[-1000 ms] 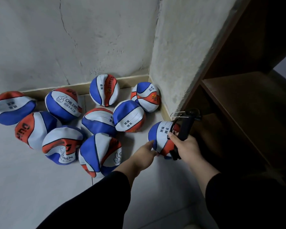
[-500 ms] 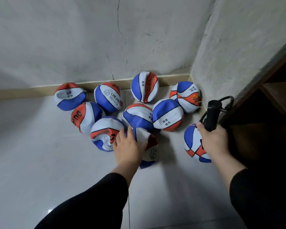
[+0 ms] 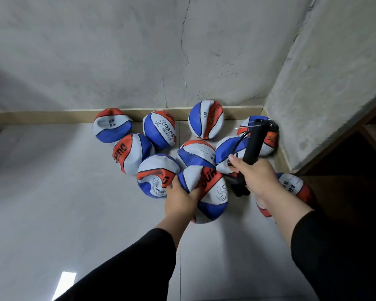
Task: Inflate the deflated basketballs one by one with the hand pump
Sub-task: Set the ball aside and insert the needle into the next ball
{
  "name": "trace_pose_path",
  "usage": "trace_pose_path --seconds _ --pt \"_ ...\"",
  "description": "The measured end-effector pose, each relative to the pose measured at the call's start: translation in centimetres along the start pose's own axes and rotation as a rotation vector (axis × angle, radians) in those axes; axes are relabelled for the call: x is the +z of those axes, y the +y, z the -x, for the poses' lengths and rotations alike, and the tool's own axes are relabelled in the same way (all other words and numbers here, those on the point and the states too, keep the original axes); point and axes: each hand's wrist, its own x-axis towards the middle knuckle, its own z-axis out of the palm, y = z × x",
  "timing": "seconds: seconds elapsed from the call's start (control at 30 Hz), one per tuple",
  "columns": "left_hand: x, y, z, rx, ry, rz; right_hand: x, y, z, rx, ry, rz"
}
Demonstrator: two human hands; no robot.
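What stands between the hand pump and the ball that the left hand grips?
Nothing visible. The left hand grips the near ball, and the hand pump in the right hand hangs beside it with open floor between.

Long black sleeves (image 3: 139,263) — bare hands

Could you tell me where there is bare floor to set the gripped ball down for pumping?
Bare floor lies left of the ball cluster and toward the viewer, around the left hand. It is crowded in the corner near the hand pump, which the right hand grips.
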Motion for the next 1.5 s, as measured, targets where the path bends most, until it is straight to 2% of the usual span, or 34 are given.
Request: trace_pose_path --seconds 0.1,0.17,0.4,0.57,0.67,0.87,1.0,1.27,1.4,1.5 --pt "-3.3 4.2 1.1 0.016 0.056 0.277 1.2 -4.4 0.0 -0.016 -0.064 -0.054" --pt "-7.0 7.6 1.9 0.06 0.079 0.367 2.1 -8.4 0.7 -0.052 -0.118 -0.147" --pt "-20.6 16.8 6.7 0.322 0.234 0.391 3.1 -21.2 7.3 -0.242 -0.318 -0.398" --pt "-26.5 18.2 11.2 0.377 0.314 0.494 4.4 -24.4 12.6 -0.306 -0.515 -0.538" --pt "-27.3 17.9 12.6 0.364 0.333 0.567 5.1 -24.7 14.6 -0.347 -0.535 -0.491" --pt "-25.6 19.0 14.7 0.398 0.212 0.422 2.9 -23.8 15.2 -0.362 -0.438 -0.471" --pt "-24.9 19.2 13.8 0.438 0.17 0.408 1.2 -23.8 14.6 -0.341 -0.356 -0.515" --pt "-25.1 18.9 12.7 0.39 -0.128 0.487 0.2 -24.0 14.2 -0.319 -0.342 -0.535" --pt "-25.8 18.7 12.1 0.38 -0.128 0.555 0.0 -24.1 13.8 -0.31 -0.33 -0.549" --pt "-25.8 18.4 11.9 0.485 -0.151 0.378 0.0 -24.0 13.6 -0.308 -0.325 -0.532"
